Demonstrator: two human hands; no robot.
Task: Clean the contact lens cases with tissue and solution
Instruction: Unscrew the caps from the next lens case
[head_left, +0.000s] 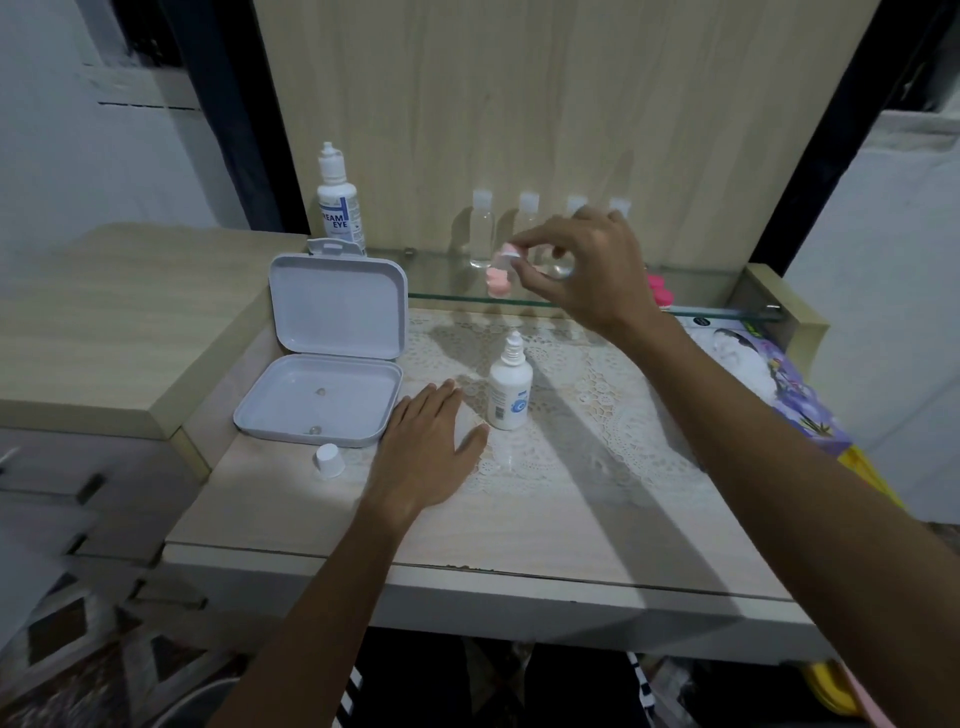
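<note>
I see open white hinged plastic box (317, 400) at 9 o'clock, two small lenses inside. My left hand (428, 447) spread flat on table. My right hand (587, 270) pinches pink-and-white lens case (501, 270) at 12 o'clock, above white solution bottle (510, 389).

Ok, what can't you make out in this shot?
- Head view: the pink case pinched by the right hand is motion-blurred; open or capped, unclear.
- Two of the clear bottles on the glass shelf are largely hidden behind that hand.
- Label on the small bottle: too small to read.
- Two specks in the white box: too small to identify.
</note>
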